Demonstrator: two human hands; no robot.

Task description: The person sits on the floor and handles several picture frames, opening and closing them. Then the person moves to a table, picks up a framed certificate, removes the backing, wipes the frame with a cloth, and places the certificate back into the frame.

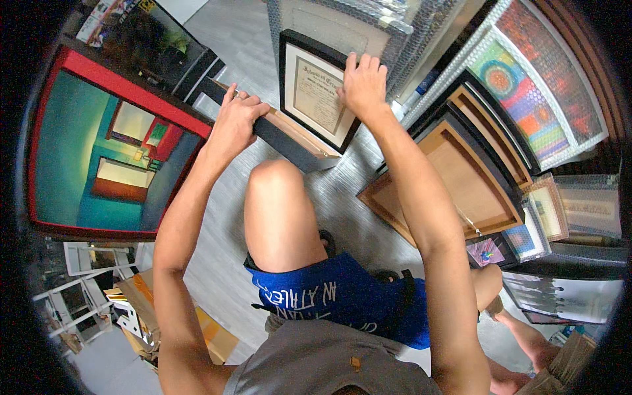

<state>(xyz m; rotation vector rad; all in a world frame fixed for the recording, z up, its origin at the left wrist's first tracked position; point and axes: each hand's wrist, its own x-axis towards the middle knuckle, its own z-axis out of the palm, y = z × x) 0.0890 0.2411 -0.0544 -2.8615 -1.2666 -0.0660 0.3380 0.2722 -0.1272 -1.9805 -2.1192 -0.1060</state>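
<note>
A black picture frame (285,76) with a printed document behind a cream mat stands tilted in front of me. My right hand (364,85) is closed on its upper right edge, the fingers curled over the top. Nearer to me is a second dark frame (289,146), seen along its edge, with bare wood on its inner side. My left hand (238,120) grips the upper left part of this frame, fingers bent over its edge. The two frames lie close together at their lower right ends; whether they touch there I cannot tell.
A large red-framed painting (99,158) stands at left. Several frames, among them a wooden-backed one (454,178), lean at right beside a bubble-wrapped colourful picture (526,85). Bubble-wrapped panels (329,29) stand behind. Cardboard (214,332) lies lower left. Another person's bare legs (526,342) show lower right.
</note>
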